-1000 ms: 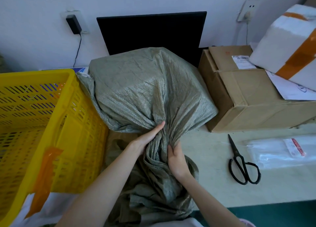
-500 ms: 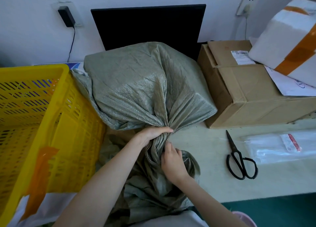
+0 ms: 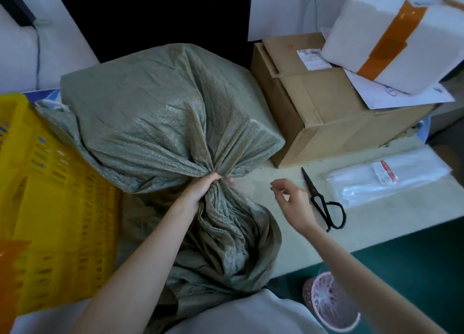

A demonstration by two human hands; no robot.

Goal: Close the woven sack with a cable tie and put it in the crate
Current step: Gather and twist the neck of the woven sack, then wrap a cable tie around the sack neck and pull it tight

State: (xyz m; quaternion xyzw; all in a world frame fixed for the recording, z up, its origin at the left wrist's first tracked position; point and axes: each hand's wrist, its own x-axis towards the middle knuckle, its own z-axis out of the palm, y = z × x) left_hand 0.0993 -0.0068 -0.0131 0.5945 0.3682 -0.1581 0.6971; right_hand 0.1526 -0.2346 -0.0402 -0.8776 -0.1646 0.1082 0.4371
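Note:
A full grey-green woven sack (image 3: 155, 112) lies on the table with its mouth gathered toward me. My left hand (image 3: 200, 188) is clenched around the bunched neck, and loose fabric hangs below it over the table edge. My right hand (image 3: 291, 203) hovers off the sack to the right, fingers apart and holding nothing, just left of the scissors. The yellow slotted crate (image 3: 50, 208) stands on the left, touching the sack. A clear plastic packet (image 3: 386, 180) that seems to hold white cable ties lies on the right of the table.
Black scissors (image 3: 324, 203) lie between my right hand and the packet. A brown cardboard box (image 3: 326, 112) sits behind them, with a white taped box (image 3: 391, 32) on top. A black panel (image 3: 155, 19) leans on the wall. A pink bin (image 3: 329, 306) stands on the floor.
My right hand let go of the sack's neck and moved right toward the scissors. My left hand closed fully around the neck. The view tilted down and closer.

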